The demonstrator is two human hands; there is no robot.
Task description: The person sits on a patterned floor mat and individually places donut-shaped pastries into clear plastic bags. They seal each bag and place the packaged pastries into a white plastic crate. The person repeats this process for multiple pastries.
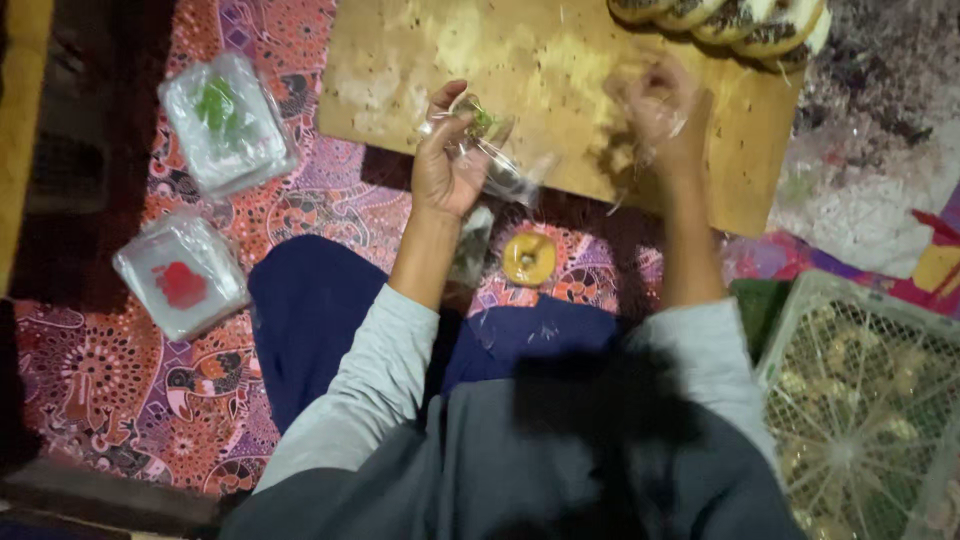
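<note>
Grey sleeves [340, 400] and dark blue trousers [310, 310] fill the near edge of the view, the person sitting on a patterned mat [100, 380]. Far left on the mat lie two stacks of clear plastic bags, one with a red print [182, 278] and, beyond it, one with a green print [225, 122]. Moving right, the left hand [447, 160] is raised over the near edge of a wooden board [545, 90], its fingers curled and closed around the mouth of a clear plastic bag [500, 160] with something green inside. That bag's long axis slants down and to the right from the left fingers, toward the person's lap. A small yellow ring [529, 258] lies on the mat just below it. The right hand [660, 105] hovers over the board, blurred, fist-like; it seems to pinch a wisp of clear plastic, though I cannot tell for certain. So the left hand is the nearer one to the bag. Round cakes [730, 20] sit at the board's far right corner, and a pale mesh basket [860, 400] stands at lower right.
</note>
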